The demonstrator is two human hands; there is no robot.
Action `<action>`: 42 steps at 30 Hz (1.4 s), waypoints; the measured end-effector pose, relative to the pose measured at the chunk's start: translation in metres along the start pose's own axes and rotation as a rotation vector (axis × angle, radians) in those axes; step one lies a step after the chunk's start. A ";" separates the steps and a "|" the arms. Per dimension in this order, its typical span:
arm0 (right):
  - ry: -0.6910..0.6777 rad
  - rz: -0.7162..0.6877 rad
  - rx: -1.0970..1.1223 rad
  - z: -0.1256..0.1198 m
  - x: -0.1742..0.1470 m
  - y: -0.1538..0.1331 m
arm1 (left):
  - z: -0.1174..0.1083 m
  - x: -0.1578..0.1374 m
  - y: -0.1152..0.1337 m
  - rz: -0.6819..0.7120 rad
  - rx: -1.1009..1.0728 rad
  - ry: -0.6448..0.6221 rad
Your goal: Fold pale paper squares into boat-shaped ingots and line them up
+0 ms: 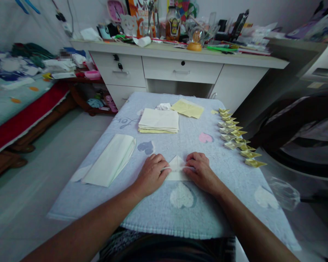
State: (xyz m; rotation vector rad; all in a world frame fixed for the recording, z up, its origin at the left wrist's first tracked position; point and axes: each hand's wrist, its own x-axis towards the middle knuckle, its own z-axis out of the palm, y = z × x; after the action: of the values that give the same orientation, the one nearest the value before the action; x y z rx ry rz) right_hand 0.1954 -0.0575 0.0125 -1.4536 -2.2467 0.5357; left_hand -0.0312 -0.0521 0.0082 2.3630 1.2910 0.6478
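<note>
A partly folded sheet of white paper [177, 175] lies on the cloth-covered table, its far end coming to a point. My left hand [152, 170] grips its left side, thumb and fingers closed on a raised edge. On the right side my right hand [202, 170] pinches the same paper in a like way. Left of my hands lies a folded stack of pale paper [112, 158]. Beyond them sit a pile of white and yellow sheets [158, 120], a loose yellow sheet [187, 108] and a crumpled white piece [163, 106].
Several small folded paper boats [236, 136] line the table's right edge. A white desk [180, 69] crowded with a jar [173, 23] and other items stands behind. To the right is a washing machine [303, 120], with a plastic bag [284, 193] below; a bed [22, 105] stands left.
</note>
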 end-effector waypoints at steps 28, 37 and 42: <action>0.084 0.122 -0.133 0.000 -0.003 0.010 | 0.004 -0.007 0.001 -0.156 0.192 0.110; -0.063 -0.099 -0.182 -0.001 -0.002 -0.013 | 0.002 -0.005 -0.001 0.003 0.103 -0.019; -0.022 -0.011 -0.239 0.006 0.004 -0.023 | 0.000 -0.001 0.005 -0.047 0.132 -0.022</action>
State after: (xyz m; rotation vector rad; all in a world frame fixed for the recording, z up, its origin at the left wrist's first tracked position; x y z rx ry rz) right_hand 0.1735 -0.0636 0.0201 -1.5529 -2.4007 0.2882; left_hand -0.0282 -0.0558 0.0108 2.4278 1.4156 0.5356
